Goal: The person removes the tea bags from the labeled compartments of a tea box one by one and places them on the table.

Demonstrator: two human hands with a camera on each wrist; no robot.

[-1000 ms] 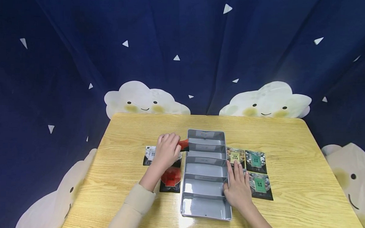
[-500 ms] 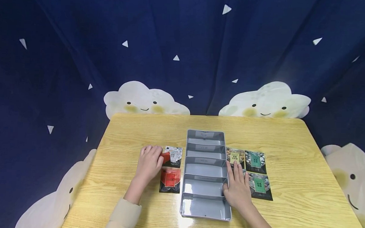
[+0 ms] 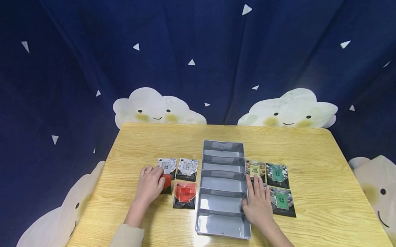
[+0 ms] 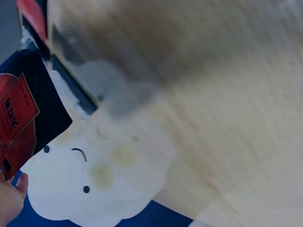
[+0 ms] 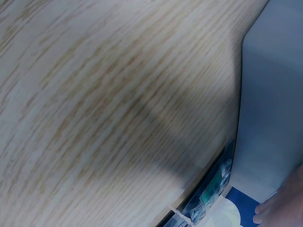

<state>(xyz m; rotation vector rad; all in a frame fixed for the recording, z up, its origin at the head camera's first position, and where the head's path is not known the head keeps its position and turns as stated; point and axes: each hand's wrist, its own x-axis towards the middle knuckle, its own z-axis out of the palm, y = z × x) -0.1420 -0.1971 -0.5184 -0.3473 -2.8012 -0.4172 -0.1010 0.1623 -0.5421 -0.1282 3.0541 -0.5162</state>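
Note:
My left hand [image 3: 150, 185] pinches a red and black sachet [image 4: 21, 106] by its edge, left of the grey divided tray [image 3: 221, 223]. In the left wrist view that sachet is tilted above the table. Another red and black sachet [image 3: 184, 195] lies flat between this hand and the tray. Two white and black sachets, a left one [image 3: 168, 165] and a right one [image 3: 187, 169], lie just behind. My right hand [image 3: 258, 203] rests with extended fingers along the tray's right side, over a partly hidden sachet, its fingertips by a yellow-labelled sachet [image 3: 255, 168].
Two green-labelled sachets, a far one [image 3: 278, 175] and a near one [image 3: 282, 202], lie right of my right hand. The tray has several compartments with paper labels. A dark blue curtain [image 3: 200, 47] with clouds hangs behind the wooden table [image 3: 329, 200].
My left hand has moved left and toward me with the red sachet, away from the tray's edge, uncovering the two white sachets. My right hand and the tray have stayed put.

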